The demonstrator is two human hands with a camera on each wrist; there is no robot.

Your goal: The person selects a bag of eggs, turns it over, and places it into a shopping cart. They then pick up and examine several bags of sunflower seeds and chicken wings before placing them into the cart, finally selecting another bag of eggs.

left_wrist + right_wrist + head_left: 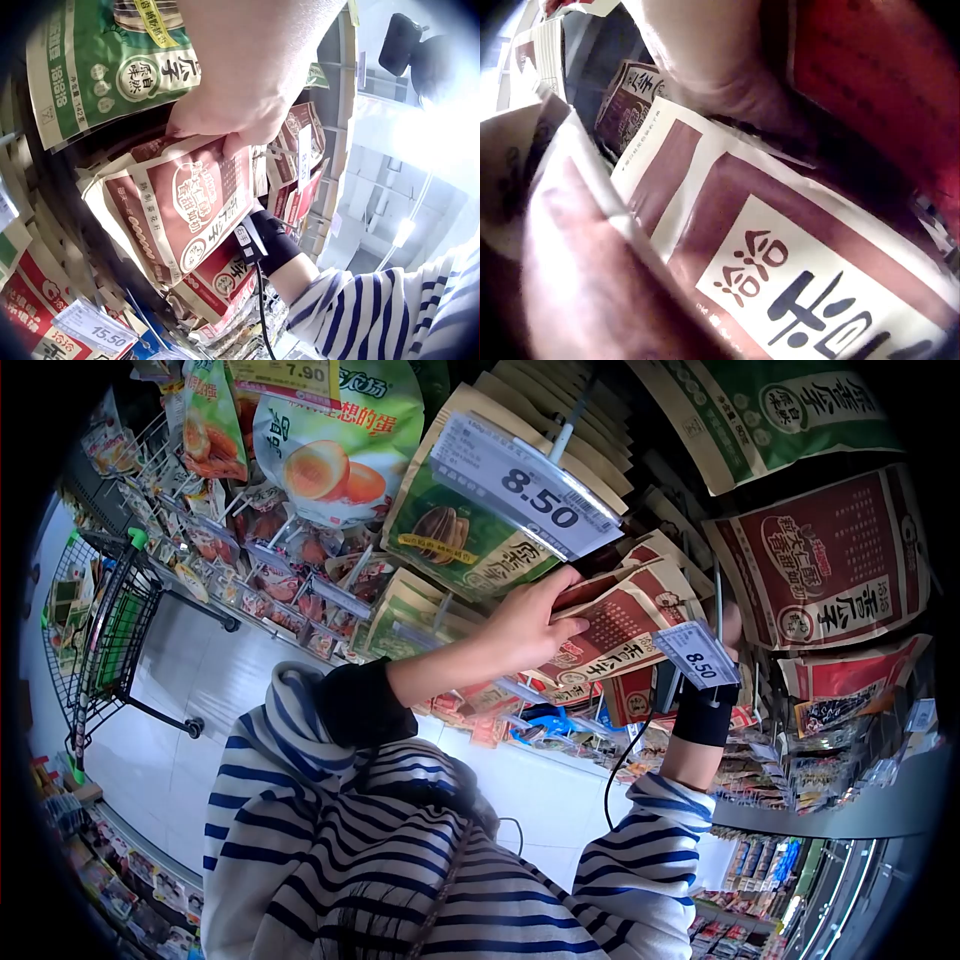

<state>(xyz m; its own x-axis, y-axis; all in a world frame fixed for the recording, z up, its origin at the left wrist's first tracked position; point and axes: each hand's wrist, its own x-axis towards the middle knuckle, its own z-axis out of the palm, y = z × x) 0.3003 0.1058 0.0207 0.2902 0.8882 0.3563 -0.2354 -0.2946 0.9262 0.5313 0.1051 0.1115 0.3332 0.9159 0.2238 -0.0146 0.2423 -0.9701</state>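
My left hand pinches the edge of maroon-and-cream sunflower seed bags, its thumb on the front one. In the left wrist view, the left hand comes down from above onto these stacked seed bags. My right hand is beyond them, mostly hidden behind a small 8.50 price tag and its hook. In the right wrist view, the right hand reaches past the top edge of a maroon seed bag; its fingertips are hidden, so I cannot tell its grip.
Green seed bags hang behind a larger 8.50 tag. More maroon bags hang at the right. Metal hooks stick out between the rows. A shopping cart stands on the aisle floor at the left.
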